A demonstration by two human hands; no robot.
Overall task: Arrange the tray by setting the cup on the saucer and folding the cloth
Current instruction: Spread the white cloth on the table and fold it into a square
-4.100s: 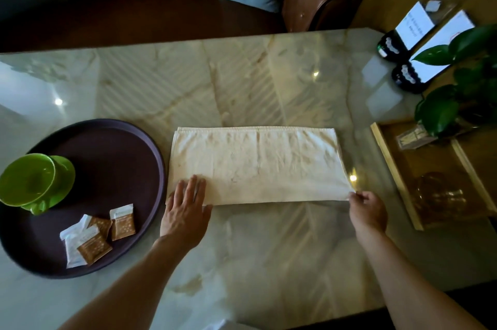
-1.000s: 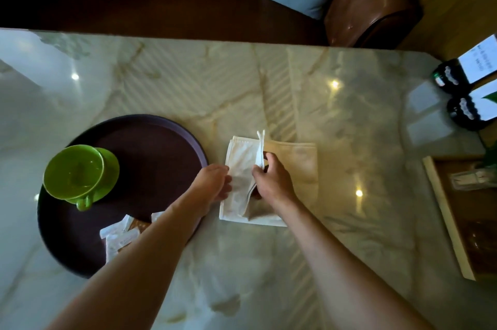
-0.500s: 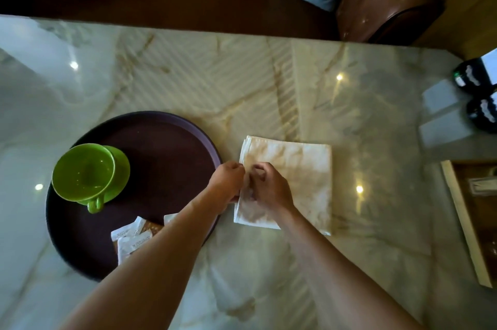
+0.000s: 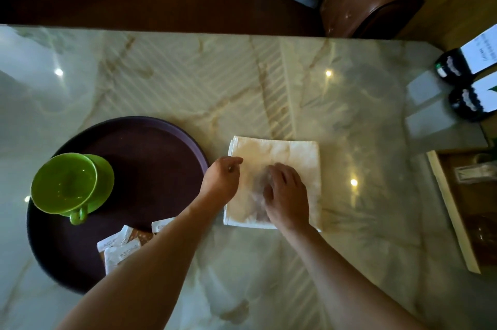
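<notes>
- Cream cotton cloth (image 4: 293,157), folded into a square, sits on the marble table (image 4: 188,82) near its front edge, just right of the round dark purple tray (image 4: 161,147).
- Right hand (image 4: 286,195) lies flat on the cloth, fingers spread and fairly straight, pressing it.
- Left hand (image 4: 220,182) is at the cloth's left edge, fingers curled; can't tell if it's pinching anything.
- Green ceramic cup (image 4: 63,184) sits on its green saucer (image 4: 106,182) at the tray's left side.
</notes>
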